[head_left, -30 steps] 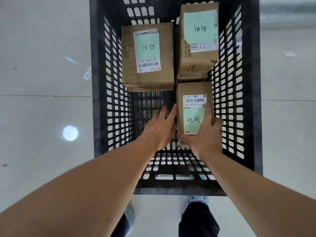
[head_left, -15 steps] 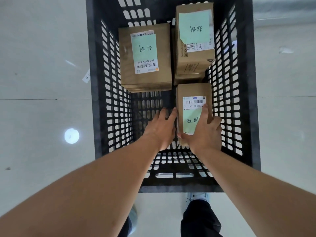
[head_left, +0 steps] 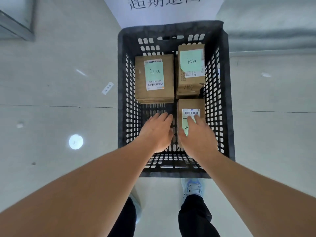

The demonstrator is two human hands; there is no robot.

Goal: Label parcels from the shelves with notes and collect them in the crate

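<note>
A black slatted plastic crate (head_left: 172, 29) sits on the pale tiled floor (head_left: 56, 106), and three brown cardboard parcels lie inside it, each with a green note stuck across its printed shipping label. The nearest parcel (head_left: 189, 104) lies along the crate's right wall, its green note (head_left: 185, 128) partly hidden under the right hand (head_left: 196, 135). That hand lies on top of the box with fingers straight and spread, gripping nothing. The left hand (head_left: 158, 129) is just beside the parcel's left edge, fingers relaxed and extended over the crate's open floor, holding nothing; whether it touches the box cannot be told. The broad parcel (head_left: 153, 77) at the back left and the taller parcel (head_left: 190, 71) at the back right are close together, the near one butting against the back right one. These are small stiff cartons, probably light, with firm corners and dry matte faces that should not slip; taking one by its two long sides would be steadiest, keeping clear of the note, which could peel or crease. A white paper sign (head_left: 164, 9) with handwritten characters lies beyond the crate.
</note>
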